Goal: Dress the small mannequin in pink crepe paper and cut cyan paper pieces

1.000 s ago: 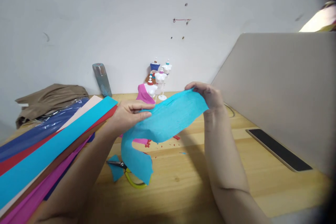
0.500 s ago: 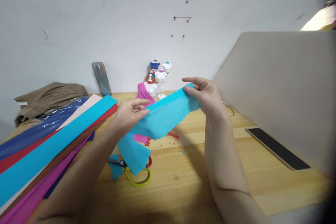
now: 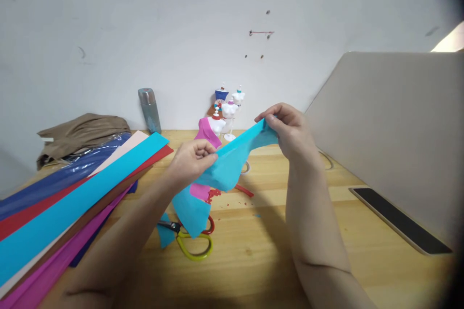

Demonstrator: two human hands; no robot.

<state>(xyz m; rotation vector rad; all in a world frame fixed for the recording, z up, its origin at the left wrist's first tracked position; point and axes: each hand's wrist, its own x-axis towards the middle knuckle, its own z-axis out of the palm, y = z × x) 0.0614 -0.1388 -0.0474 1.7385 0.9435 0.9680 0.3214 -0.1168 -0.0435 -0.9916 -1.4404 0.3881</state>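
Observation:
A blue sheet, thin and soft like crepe paper or cloth, is stretched above the table between both hands. My left hand pinches its upper edge at the lower left. At the upper right end, my right hand grips it between thumb and fingers. The sheet slants up to the right and its lower part sags. Below my left hand lies another blue piece, partly over scissors with yellow and red handles. Pink and red scraps are beside it.
Colored strips fan across the left side, near brown cloth. A bottle stands by the wall. Small white dress forms stand at the back, one draped in pink. A phone lies right, beside a large pale panel.
The camera view has shifted, so the scene sits a little more to the right and lower. My right fingers have curled in more around the sheet's end, and the sheet hangs in deeper folds.

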